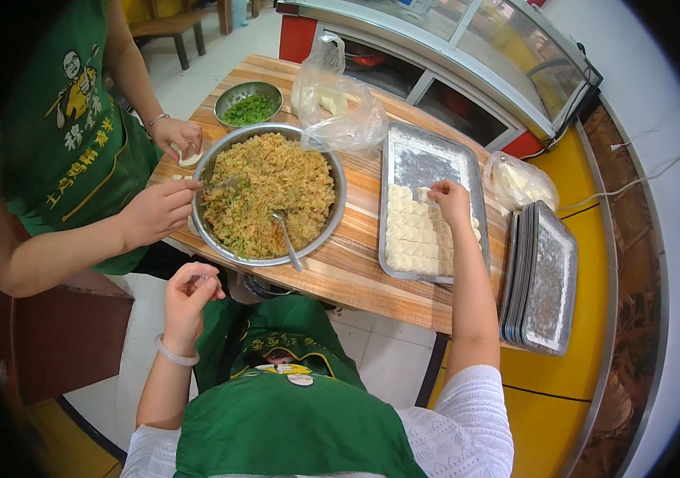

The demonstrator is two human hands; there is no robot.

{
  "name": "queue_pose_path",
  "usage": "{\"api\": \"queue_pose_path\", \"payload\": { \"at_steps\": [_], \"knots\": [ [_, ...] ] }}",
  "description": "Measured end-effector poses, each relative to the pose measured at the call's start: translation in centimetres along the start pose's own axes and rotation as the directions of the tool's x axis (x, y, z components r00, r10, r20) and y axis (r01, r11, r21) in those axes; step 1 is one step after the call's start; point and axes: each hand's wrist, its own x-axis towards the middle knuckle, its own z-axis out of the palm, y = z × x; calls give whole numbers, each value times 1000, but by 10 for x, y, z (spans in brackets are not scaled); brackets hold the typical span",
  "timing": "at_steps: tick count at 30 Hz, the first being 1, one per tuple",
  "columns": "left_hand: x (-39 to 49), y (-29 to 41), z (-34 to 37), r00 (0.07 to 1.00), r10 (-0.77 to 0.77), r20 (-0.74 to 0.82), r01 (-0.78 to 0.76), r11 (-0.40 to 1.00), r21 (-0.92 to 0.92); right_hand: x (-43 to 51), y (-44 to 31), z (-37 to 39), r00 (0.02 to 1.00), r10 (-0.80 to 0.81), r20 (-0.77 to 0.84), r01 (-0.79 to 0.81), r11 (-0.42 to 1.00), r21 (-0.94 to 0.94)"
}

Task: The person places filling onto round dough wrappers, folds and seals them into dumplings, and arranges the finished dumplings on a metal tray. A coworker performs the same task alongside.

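Over the metal tray [435,138], my right hand [452,202] pinches a small folded dumpling [424,194] at the front of rows of white dumplings [417,236]. Flour dusts the tray's bare part. My left hand [192,293] is raised before the table edge, its fingers curled near the thumb; whether anything lies between them cannot be told. Just beyond it stands a large steel bowl [341,206] of rice-like filling [274,185] with green bits. A metal spoon [288,242] rests in the bowl, its handle over the near rim.
At left, a co-worker in a green apron holds a dough wrapper [190,159] and a utensil in the filling. Chopped greens fill a small bowl [248,89]. Plastic bags [346,113] lie behind; another bag [522,179] sits at right, beside stacked metal trays [546,281]. A glass-fronted cabinet [435,60] stands beyond.
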Motion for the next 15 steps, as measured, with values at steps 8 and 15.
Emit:
{"api": "queue_pose_path", "payload": {
  "at_steps": [8, 15],
  "knots": [
    [-19, -12, -37, 979, -55, -197, 52, 998, -23, 19, -5, 39, 984, 74, 161, -63, 995, -73],
    [40, -70, -93, 911, 13, -413, 22, 997, 81, 40, 43, 39, 943, 134, 304, -168, 982, 87]
  ]
}}
